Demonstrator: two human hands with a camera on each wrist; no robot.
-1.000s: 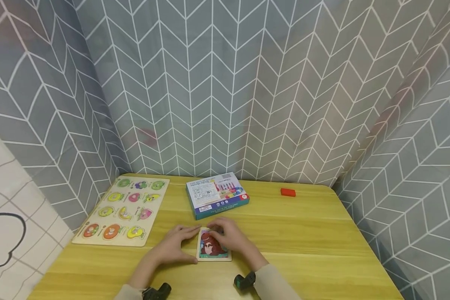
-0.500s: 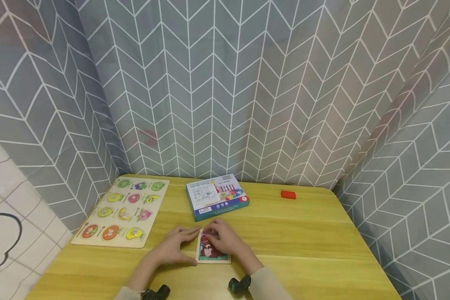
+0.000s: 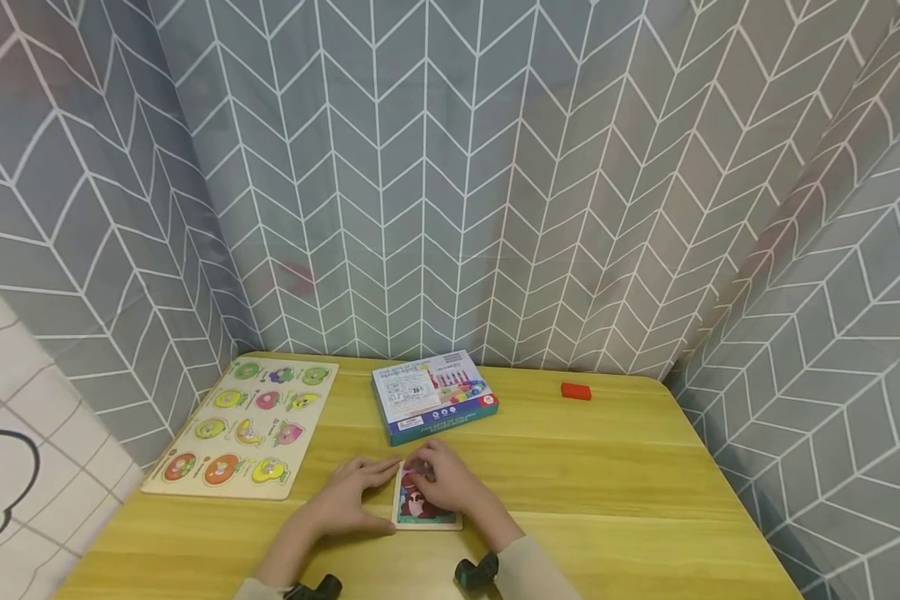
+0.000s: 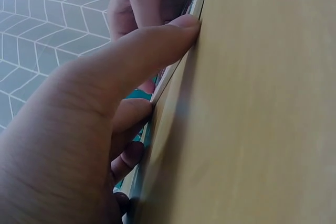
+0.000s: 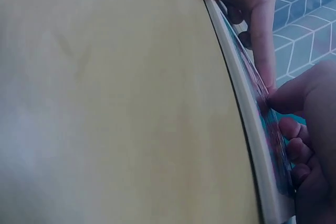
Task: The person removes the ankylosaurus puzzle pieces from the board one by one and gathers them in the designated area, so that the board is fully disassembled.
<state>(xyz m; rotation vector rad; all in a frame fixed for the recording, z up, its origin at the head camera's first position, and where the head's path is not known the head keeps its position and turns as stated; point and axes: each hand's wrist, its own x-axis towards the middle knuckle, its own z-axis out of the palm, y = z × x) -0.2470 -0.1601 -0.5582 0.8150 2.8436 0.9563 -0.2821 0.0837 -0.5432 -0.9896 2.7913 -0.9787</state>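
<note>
A small picture puzzle point(image 3: 416, 507) with a dark red animal on a pale board lies on the table near its front. My left hand point(image 3: 351, 497) is spread along its left side, thumb at the near corner and forefinger toward the far one. In the left wrist view the thumb point(image 4: 173, 39) touches the board's edge. Over the top right of the picture, my right hand point(image 3: 450, 477) is bent, its thumb and forefinger close together on the surface. Its thumb point(image 5: 289, 94) meets the picture in the right wrist view. I cannot tell if it pinches a piece.
Behind the puzzle lies a boxed set point(image 3: 433, 394) with printed sides. At the left is a fruit peg-style board point(image 3: 300, 417). A small red block point(image 3: 576, 391) sits at the back right. Patterned grey curtains point(image 3: 450, 208) surround the wooden table point(image 3: 615, 500).
My right hand has shifted slightly left over the picture, its thumb and forefinger drawing closer together. The left hand stays at the puzzle's left side.
</note>
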